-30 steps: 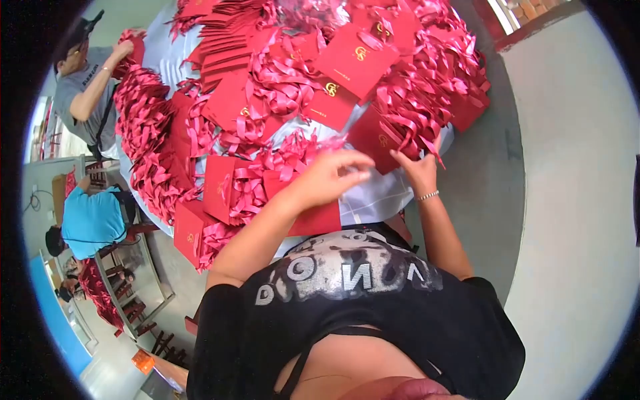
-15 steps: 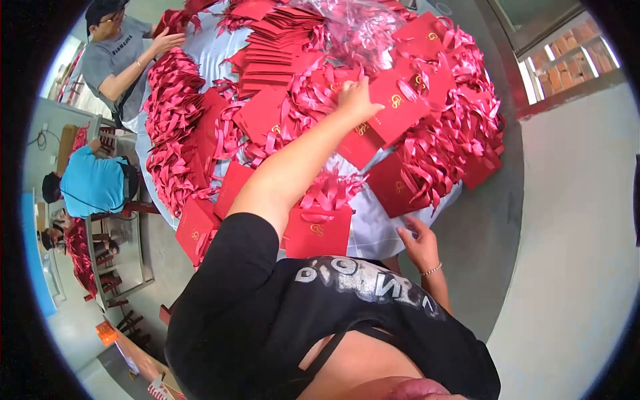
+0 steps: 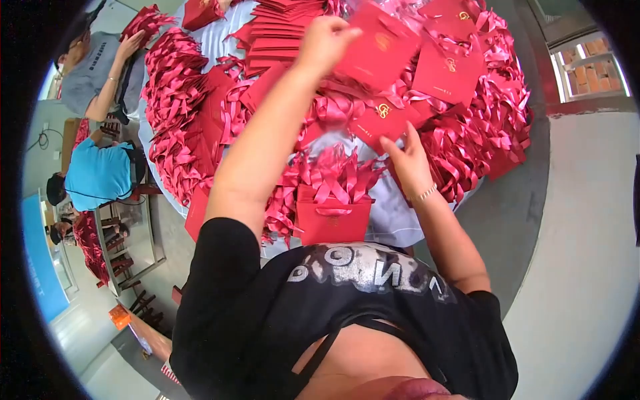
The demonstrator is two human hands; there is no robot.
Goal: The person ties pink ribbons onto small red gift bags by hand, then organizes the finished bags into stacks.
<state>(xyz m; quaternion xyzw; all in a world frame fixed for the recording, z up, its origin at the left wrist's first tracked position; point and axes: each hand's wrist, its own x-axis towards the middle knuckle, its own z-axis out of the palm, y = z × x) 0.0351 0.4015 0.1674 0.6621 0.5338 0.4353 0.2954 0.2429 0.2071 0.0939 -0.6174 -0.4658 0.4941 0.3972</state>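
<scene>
My left hand [image 3: 325, 45] reaches over the pile, closed on the left edge of a red paper gift bag [image 3: 379, 52]. That bag is slightly blurred, with a gold logo on its face. Beneath it lies another red gift bag [image 3: 373, 127]. My right hand [image 3: 410, 163] is at that lower bag's front right corner, thumb and fingers apart, fingertips right at its edge. Nearer to me, a red bag with pink ribbon handles [image 3: 333, 220] sits at the table's near side. More ribboned bags [image 3: 450, 70] lie to the right.
Stacked flat red bags [image 3: 277, 40] and a long row of ribbons [image 3: 170, 113] cover the round table's white cloth [image 3: 393, 223]. A person in grey [image 3: 100, 70] handles bags at the far left. Behind, a person in blue [image 3: 100, 175] works at another table. A wall [image 3: 587, 220] stands right.
My left hand has moved forward and left with the gift bag, uncovering the bag under it. My right hand has come up from the table's near edge to that lower bag.
</scene>
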